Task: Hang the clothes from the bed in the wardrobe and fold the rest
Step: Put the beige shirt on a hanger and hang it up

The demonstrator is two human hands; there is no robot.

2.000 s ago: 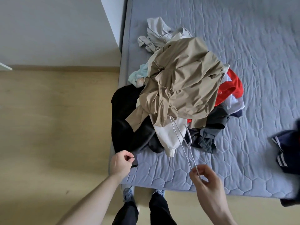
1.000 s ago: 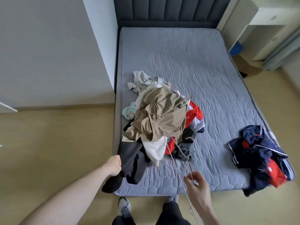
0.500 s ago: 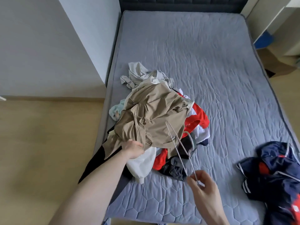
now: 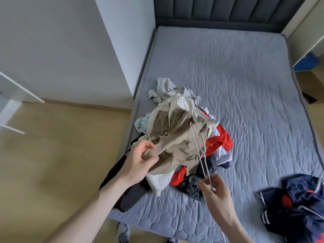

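A heap of clothes lies on the grey quilted bed [image 4: 245, 85], near its left edge. On top is a tan garment [image 4: 177, 137]. My left hand [image 4: 138, 163] grips its lower edge and lifts it a little. Under it show red [image 4: 219, 141], white [image 4: 159, 181] and dark pieces, and a black garment [image 4: 115, 172] hangs over the bed's side. My right hand [image 4: 215, 192] pinches the lower end of a thin metal hanger [image 4: 199, 148], which slants up over the heap.
A navy jacket with red and white trim [image 4: 296, 206] is bunched at the bed's near right corner. A white wardrobe wall [image 4: 114, 50] stands left of the bed, a dark headboard [image 4: 219, 11] behind. Wooden floor [image 4: 52, 163] spreads to the left.
My left hand let go of the black garment at the bed's edge, moved up to the heap and took hold of the tan garment. The hanger stayed in my right hand.
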